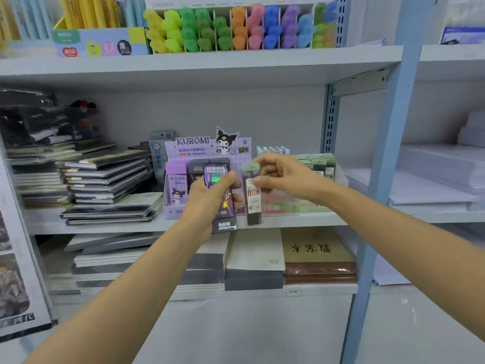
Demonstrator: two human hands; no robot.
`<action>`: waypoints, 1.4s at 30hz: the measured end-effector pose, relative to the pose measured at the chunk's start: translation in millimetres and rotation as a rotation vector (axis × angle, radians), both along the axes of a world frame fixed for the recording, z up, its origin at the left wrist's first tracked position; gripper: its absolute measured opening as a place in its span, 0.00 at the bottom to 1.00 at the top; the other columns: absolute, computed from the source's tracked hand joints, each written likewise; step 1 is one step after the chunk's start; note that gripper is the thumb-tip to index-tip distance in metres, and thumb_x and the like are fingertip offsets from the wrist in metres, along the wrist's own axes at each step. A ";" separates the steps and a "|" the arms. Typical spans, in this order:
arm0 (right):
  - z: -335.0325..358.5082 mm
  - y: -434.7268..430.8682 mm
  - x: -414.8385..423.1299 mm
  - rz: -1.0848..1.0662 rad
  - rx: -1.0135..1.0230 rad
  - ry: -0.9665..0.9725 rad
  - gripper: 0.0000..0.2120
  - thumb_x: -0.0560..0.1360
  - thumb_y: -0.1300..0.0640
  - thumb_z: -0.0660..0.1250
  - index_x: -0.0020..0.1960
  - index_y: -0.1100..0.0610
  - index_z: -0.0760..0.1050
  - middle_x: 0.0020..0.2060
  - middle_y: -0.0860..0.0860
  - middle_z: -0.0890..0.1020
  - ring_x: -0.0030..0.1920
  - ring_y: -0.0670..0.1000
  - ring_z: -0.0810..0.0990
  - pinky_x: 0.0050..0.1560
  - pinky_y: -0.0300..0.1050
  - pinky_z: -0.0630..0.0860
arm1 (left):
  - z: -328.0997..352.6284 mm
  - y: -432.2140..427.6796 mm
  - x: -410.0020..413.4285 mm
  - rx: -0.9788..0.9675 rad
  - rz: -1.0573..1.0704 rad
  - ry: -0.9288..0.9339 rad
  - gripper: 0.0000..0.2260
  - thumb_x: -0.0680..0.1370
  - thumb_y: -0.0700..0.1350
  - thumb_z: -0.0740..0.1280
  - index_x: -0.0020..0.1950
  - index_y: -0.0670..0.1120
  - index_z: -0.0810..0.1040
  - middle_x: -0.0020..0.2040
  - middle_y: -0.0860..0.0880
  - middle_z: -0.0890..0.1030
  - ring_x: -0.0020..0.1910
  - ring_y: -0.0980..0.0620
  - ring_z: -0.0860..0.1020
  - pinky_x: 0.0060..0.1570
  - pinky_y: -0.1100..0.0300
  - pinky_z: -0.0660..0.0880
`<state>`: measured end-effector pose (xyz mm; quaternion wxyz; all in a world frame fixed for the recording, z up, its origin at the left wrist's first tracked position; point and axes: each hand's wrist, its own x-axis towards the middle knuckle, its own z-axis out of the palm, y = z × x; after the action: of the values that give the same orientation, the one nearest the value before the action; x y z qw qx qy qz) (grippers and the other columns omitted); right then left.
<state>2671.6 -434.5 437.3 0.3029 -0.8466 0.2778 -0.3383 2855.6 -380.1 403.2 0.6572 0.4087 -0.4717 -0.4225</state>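
Purple everywhere in the head view, so this looks like a stationery shop shelf being sorted or restocked. The left hand has its fingers and thumb wrapped around one shiny dark-purple flat pack with a holographic patch and a barcode at the top, held upright in front of the lilac cardboard Kuromi display box. The right hand is curled too, pinching one slim dark pencil-lead case with a pale green cap near its top, so the case hangs just right of the purple pack and a little above the front edge of the grey metal shelf. My guess is we're at the "which box does this go in" stage. The green-capped case matches the row standing in the pale green display tray just behind the right hand, so the next move probably needs a short reach back and right, keeping the case upright and dropping it into a free slot without knocking its neighbours. Counting: two hands, one item in each, one Kuromi box, one green tray. The lead cases in the tray are too blurred to count. The stacked dark-covered notebooks on the left sit in roughly three piles, and the pastel highlighters up top come in about eight colours.
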 end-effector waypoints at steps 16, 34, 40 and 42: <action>10.6 -56.9 -125.7 -0.548 -0.235 -0.227 0.05 0.79 0.64 0.62 0.55 0.60 0.73 0.46 0.57 0.82 0.43 0.50 0.82 0.41 0.37 0.81 | -13.5 -24.6 -53.4 -0.012 -0.281 -0.053 0.06 0.79 0.39 0.66 0.54 0.40 0.78 0.45 0.44 0.86 0.38 0.51 0.84 0.36 0.61 0.80; -19.0 -76.6 -108.4 -0.756 -0.355 0.046 0.11 0.75 0.59 0.69 0.58 0.55 0.78 0.49 0.49 0.74 0.44 0.46 0.74 0.46 0.34 0.72 | -28.2 -33.5 -58.8 0.040 -0.270 -0.058 0.13 0.73 0.41 0.72 0.56 0.42 0.77 0.48 0.43 0.85 0.43 0.42 0.85 0.39 0.56 0.82; 6.4 -27.2 -72.6 -0.364 -0.200 -0.171 0.15 0.79 0.50 0.64 0.63 0.53 0.76 0.51 0.47 0.81 0.45 0.46 0.81 0.45 0.40 0.80 | -25.2 -28.9 -55.4 -0.004 -0.267 -0.135 0.11 0.72 0.38 0.73 0.53 0.40 0.79 0.45 0.41 0.86 0.39 0.43 0.85 0.38 0.55 0.82; 9.7 -12.5 -54.0 -0.164 -0.071 -0.060 0.15 0.78 0.51 0.66 0.64 0.53 0.77 0.50 0.49 0.83 0.47 0.47 0.83 0.47 0.42 0.81 | -23.1 -24.9 -54.3 -0.029 -0.259 -0.176 0.10 0.72 0.37 0.73 0.51 0.40 0.78 0.43 0.41 0.86 0.36 0.45 0.84 0.36 0.56 0.82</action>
<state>2617.6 -447.0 447.0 0.2522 -0.8207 0.3248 -0.3968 2801.3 -405.0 380.1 0.5594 0.3704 -0.5821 -0.4594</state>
